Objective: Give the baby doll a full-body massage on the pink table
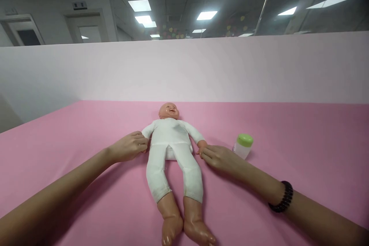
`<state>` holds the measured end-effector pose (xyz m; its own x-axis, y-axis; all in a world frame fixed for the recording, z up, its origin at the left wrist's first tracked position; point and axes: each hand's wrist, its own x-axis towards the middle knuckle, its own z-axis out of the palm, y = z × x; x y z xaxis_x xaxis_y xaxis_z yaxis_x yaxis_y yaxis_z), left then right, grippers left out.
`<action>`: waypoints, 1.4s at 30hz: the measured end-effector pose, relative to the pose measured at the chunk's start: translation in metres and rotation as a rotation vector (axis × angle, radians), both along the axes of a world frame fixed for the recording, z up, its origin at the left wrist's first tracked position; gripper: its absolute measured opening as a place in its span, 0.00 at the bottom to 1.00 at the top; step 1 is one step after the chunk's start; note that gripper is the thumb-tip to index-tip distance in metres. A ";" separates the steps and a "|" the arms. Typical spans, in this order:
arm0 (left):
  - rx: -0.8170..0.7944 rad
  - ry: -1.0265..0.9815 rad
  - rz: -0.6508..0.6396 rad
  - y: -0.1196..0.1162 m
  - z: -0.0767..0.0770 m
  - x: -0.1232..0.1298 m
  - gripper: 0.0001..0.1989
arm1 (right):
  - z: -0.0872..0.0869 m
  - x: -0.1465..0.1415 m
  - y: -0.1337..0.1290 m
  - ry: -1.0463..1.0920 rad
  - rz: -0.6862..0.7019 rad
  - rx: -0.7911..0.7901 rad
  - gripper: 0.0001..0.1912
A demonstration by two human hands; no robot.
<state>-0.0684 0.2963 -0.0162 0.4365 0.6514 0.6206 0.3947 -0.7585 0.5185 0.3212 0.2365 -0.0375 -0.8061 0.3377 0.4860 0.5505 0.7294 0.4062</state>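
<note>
A baby doll point(170, 134) with a white cloth body lies on its back on the pink surface point(115, 207), head away from me and bare plastic feet toward me. My left hand point(129, 146) is closed around the doll's hand at the left, which my fingers mostly hide. On the other side, my right hand point(217, 157) pinches the doll's other hand point(202, 145) between thumb and fingers. Both doll arms are spread out from its body. A black coiled band point(285, 196) circles my right wrist.
Just beyond my right hand stands a translucent container point(242, 150) with a green lid point(245, 140). A low white partition point(184, 70) runs along the far edge of the pink surface. Behind it are glass panels, ceiling lights and doors.
</note>
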 end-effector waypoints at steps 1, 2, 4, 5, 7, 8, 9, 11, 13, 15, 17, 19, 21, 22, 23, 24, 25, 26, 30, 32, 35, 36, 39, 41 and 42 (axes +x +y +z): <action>0.072 0.157 -0.062 -0.002 0.005 0.002 0.07 | 0.005 -0.002 0.000 0.039 -0.027 -0.038 0.16; 0.145 0.297 -0.109 -0.002 0.011 0.005 0.07 | 0.013 -0.004 0.001 0.109 -0.056 -0.086 0.14; 0.226 0.337 -0.047 0.005 0.023 0.010 0.05 | 0.033 -0.007 0.008 0.323 -0.134 -0.173 0.10; 0.214 0.239 0.051 0.012 0.027 0.013 0.05 | 0.044 -0.009 0.016 0.454 -0.182 -0.197 0.09; 0.077 -0.002 0.273 0.035 0.032 0.018 0.10 | 0.061 -0.012 0.041 0.710 -0.319 -0.226 0.08; -0.020 -0.101 0.378 0.049 0.032 0.021 0.13 | 0.066 -0.014 0.057 0.815 -0.396 -0.243 0.08; -0.121 -0.171 0.474 0.064 0.031 0.023 0.14 | 0.070 -0.015 0.074 0.897 -0.464 -0.274 0.08; -0.305 -0.218 0.614 0.093 0.028 0.025 0.15 | 0.072 -0.018 0.109 0.990 -0.620 -0.377 0.09; -0.455 -0.182 0.678 0.117 0.024 0.024 0.12 | 0.066 -0.020 0.140 1.002 -0.789 -0.530 0.06; -0.614 -0.088 0.703 0.134 0.018 0.021 0.11 | 0.056 -0.020 0.162 0.918 -0.938 -0.699 0.04; -0.743 0.000 0.721 0.145 0.012 0.016 0.15 | 0.043 -0.018 0.176 0.779 -1.053 -0.800 0.06; -0.798 0.038 0.729 0.153 0.006 0.013 0.19 | 0.032 -0.016 0.185 0.672 -1.130 -0.811 0.08; -0.775 0.028 0.710 0.156 0.001 0.010 0.18 | 0.028 -0.015 0.187 0.657 -1.150 -0.801 0.08; -0.747 0.009 0.694 0.156 0.000 0.009 0.16 | 0.030 -0.014 0.187 0.692 -1.124 -0.805 0.06; -0.703 -0.023 0.670 0.155 0.000 0.008 0.14 | 0.033 -0.014 0.185 0.752 -1.077 -0.808 0.05; -0.638 -0.066 0.635 0.152 0.002 0.006 0.13 | 0.039 -0.014 0.181 0.829 -1.010 -0.800 0.05; -0.557 -0.111 0.589 0.148 0.006 0.005 0.13 | 0.047 -0.015 0.175 0.906 -0.929 -0.775 0.07; -0.461 -0.147 0.533 0.142 0.011 0.004 0.15 | 0.056 -0.015 0.167 0.964 -0.842 -0.730 0.08; -0.124 0.011 0.287 0.100 0.044 0.000 0.16 | 0.081 -0.013 0.112 0.772 -0.501 -0.384 0.10; -0.061 0.230 0.164 0.072 0.059 0.000 0.12 | 0.079 -0.012 0.078 0.556 -0.306 -0.225 0.11; -0.010 0.541 -0.004 0.031 0.063 0.004 0.06 | 0.056 -0.012 0.033 0.256 -0.074 -0.095 0.12; 0.011 0.631 -0.045 0.019 0.059 0.006 0.06 | 0.045 -0.012 0.023 0.140 -0.005 -0.054 0.12; 0.121 0.841 -0.088 -0.006 0.038 0.013 0.11 | 0.016 -0.012 0.006 -0.121 0.134 0.053 0.12; 0.221 0.912 -0.073 -0.014 0.025 0.014 0.12 | 0.006 -0.011 0.002 -0.156 0.149 0.056 0.11; 0.253 0.915 -0.071 -0.016 0.021 0.014 0.12 | 0.004 -0.010 0.002 -0.134 0.153 0.040 0.10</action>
